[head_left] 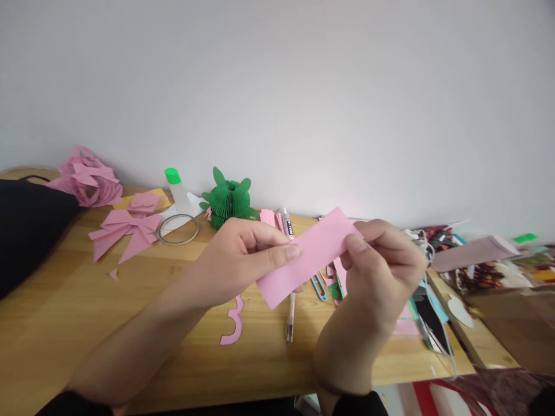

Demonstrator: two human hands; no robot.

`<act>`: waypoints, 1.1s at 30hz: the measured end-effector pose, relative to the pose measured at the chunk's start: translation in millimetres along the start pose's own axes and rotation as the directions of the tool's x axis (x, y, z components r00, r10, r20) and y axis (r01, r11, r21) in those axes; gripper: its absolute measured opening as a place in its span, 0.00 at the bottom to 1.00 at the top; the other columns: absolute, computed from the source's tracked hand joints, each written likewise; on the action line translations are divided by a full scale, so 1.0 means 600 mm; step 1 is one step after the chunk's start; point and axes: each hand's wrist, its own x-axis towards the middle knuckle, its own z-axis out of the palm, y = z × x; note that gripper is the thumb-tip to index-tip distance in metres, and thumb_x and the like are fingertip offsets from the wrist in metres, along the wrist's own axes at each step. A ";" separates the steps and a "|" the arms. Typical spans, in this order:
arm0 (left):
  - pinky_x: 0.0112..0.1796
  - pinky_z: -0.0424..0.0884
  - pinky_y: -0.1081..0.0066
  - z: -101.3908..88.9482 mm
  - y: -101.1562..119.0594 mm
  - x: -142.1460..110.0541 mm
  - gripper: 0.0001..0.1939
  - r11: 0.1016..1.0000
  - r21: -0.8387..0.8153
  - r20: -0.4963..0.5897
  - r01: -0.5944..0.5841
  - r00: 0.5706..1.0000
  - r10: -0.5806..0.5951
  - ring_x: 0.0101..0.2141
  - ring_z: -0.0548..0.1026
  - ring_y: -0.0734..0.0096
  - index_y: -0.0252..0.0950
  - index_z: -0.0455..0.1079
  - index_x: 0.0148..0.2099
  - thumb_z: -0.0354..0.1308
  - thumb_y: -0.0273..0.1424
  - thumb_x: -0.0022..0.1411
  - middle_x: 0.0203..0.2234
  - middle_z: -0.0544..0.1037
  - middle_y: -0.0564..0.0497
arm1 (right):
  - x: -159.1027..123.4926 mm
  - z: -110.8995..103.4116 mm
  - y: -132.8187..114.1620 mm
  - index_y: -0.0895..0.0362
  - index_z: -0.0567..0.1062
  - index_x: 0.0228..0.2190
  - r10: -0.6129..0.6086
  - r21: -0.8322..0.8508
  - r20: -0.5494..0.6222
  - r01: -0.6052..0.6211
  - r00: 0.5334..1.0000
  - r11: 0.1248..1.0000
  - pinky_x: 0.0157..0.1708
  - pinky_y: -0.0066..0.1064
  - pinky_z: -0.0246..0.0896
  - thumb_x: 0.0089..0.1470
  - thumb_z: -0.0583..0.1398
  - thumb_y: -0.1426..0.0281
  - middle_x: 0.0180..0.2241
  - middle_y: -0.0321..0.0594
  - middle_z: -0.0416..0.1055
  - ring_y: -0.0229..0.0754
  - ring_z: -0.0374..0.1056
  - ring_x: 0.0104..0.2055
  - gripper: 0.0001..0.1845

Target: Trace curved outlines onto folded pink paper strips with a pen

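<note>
A pink paper strip (318,251) is held slantwise above the table between both hands. My left hand (247,257) pinches it near its lower left end, thumb on top. At the upper right end, my right hand (377,266) grips the strip's corner between thumb and fingers. Beneath them, a pink paper cutout shaped like a 3 (234,326) lies flat on the wooden table (173,329). Close to the cutout is a pen (290,323), its upper part hidden by the strip. A glue tube (287,222) shows just behind the paper.
A green paper cactus (229,202), a glue stick (176,185), a silver ring (177,229) and a pink paper bow (125,231) stand or lie at the back left. A blue utility knife (318,287) is near my right hand. A black object (34,231) sits far left.
</note>
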 end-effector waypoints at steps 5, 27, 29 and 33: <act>0.19 0.64 0.79 0.003 -0.003 0.004 0.12 0.999 -0.054 -0.045 0.009 0.999 -0.012 0.18 0.71 0.77 0.36 0.75 0.25 0.63 0.36 0.57 0.19 0.78 0.54 | 0.000 0.001 0.000 0.53 0.74 0.23 -0.044 -0.052 -0.024 0.043 0.999 0.998 0.17 0.29 0.53 0.54 0.64 0.72 0.18 0.30 0.67 0.33 0.57 0.17 0.09; 0.23 0.66 0.79 0.004 -0.012 0.001 0.06 0.976 -0.003 -0.267 -0.216 0.941 0.208 0.23 0.72 0.77 0.37 0.80 0.29 0.64 0.31 0.57 0.24 0.80 0.54 | 0.000 0.013 -0.003 0.53 0.75 0.25 -0.227 -0.089 -0.044 0.222 0.973 0.971 0.17 0.30 0.52 0.56 0.62 0.73 0.19 0.31 0.68 0.35 0.59 0.18 0.08; 0.23 0.66 0.78 0.001 -0.005 -0.008 0.07 0.973 0.060 -0.282 -0.223 0.931 0.231 0.23 0.72 0.76 0.36 0.79 0.28 0.64 0.31 0.57 0.23 0.80 0.53 | -0.003 0.007 -0.004 0.53 0.75 0.25 -0.186 -0.048 0.013 0.186 0.982 0.981 0.18 0.30 0.55 0.56 0.63 0.71 0.19 0.32 0.69 0.36 0.61 0.19 0.08; 0.22 0.64 0.77 -0.010 0.007 -0.023 0.09 0.953 0.187 -0.240 -0.238 0.930 0.279 0.22 0.70 0.76 0.36 0.78 0.27 0.62 0.32 0.59 0.22 0.78 0.52 | -0.003 -0.008 -0.011 0.54 0.73 0.23 -0.018 0.055 0.217 0.006 0.976 0.998 0.17 0.28 0.56 0.57 0.63 0.69 0.18 0.31 0.69 0.34 0.60 0.18 0.10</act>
